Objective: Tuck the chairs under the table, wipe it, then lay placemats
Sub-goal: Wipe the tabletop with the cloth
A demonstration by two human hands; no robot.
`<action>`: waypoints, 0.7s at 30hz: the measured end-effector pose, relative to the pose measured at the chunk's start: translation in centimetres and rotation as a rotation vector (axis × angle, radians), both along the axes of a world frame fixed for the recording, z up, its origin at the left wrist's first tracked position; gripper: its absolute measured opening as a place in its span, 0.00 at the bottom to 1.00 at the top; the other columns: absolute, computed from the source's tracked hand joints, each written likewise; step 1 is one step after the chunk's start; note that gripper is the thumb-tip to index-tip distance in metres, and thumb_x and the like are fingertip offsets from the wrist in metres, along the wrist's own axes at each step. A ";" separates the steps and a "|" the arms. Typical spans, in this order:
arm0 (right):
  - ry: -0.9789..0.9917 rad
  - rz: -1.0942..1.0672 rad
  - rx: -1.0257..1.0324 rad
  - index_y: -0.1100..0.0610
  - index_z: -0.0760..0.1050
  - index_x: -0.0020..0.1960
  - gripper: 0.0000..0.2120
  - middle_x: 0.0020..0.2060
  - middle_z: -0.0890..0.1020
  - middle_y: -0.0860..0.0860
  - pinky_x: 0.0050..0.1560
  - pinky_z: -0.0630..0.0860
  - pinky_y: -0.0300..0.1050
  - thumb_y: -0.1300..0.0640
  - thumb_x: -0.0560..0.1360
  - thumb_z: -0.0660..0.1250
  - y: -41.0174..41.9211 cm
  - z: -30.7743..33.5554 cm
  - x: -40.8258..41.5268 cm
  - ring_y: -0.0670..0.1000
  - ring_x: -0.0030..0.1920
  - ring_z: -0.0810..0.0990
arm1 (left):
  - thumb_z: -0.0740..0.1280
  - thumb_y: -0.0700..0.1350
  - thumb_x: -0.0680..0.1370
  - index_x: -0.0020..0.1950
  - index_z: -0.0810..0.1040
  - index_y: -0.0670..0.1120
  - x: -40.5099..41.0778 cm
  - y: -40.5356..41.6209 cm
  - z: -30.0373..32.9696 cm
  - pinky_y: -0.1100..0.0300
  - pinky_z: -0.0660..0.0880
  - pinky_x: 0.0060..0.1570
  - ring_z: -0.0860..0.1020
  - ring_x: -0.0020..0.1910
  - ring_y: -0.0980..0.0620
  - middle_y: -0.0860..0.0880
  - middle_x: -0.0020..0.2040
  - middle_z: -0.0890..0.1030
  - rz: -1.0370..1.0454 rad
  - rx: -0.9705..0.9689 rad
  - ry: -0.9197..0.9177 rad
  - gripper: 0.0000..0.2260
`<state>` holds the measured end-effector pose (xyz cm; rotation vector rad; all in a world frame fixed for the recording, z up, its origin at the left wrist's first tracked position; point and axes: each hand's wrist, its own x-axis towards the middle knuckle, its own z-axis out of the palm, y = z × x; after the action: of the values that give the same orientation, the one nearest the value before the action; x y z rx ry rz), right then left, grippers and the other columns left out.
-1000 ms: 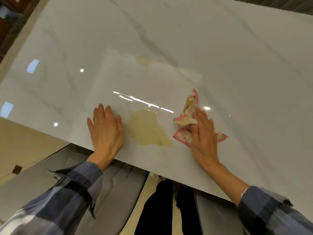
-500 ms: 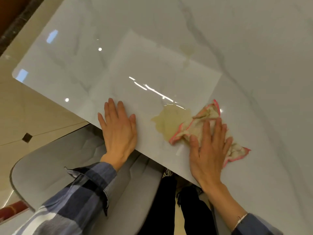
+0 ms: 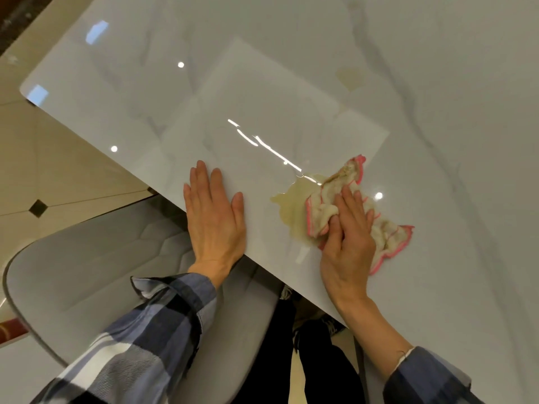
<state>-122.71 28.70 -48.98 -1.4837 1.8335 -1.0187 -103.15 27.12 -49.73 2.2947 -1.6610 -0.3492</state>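
Leftward into the spill (image 3: 287,212) slid the cloth (image 3: 354,209), right hand (image 3: 348,239) pinching it, left hand (image 3: 214,218) flat.

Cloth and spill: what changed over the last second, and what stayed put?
The right hand slid the pink-edged cloth leftward from beside the yellowish spill onto its right edge, so part of the puddle is now covered. It now bunches the cloth's left end with its thumb. The left hand stayed flat on the table near its edge, and the small stain farther back is untouched.
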 end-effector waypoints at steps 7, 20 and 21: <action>0.222 0.370 0.052 0.58 0.64 0.75 0.27 0.77 0.61 0.57 0.77 0.48 0.60 0.45 0.82 0.54 0.4 0.6 3.9 0.53 0.79 0.52 | 0.54 0.50 0.83 0.76 0.61 0.39 0.1 -0.1 -0.2 0.46 0.46 0.78 0.51 0.80 0.40 0.38 0.80 0.55 -0.011 -0.001 -0.025 0.24; 0.654 0.266 0.221 0.59 0.49 0.80 0.38 0.79 0.50 0.61 0.76 0.45 0.65 0.37 0.79 0.50 -1.6 -0.1 6.8 0.62 0.79 0.45 | 0.51 0.50 0.82 0.76 0.62 0.38 0.1 -0.1 -0.6 0.47 0.47 0.78 0.53 0.79 0.40 0.38 0.79 0.58 0.007 -0.043 -0.026 0.25; 0.651 0.289 0.205 0.60 0.49 0.80 0.38 0.79 0.50 0.60 0.76 0.45 0.64 0.37 0.79 0.50 -2.0 -0.1 6.9 0.62 0.79 0.45 | 0.51 0.50 0.82 0.76 0.62 0.38 0.1 0.0 -0.6 0.47 0.47 0.78 0.53 0.79 0.40 0.38 0.79 0.58 0.007 -0.047 -0.030 0.25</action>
<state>-115.76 26.74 -49.03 -2.0225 1.9710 -0.1996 -103.02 27.10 -50.34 2.2820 -1.6566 -0.2724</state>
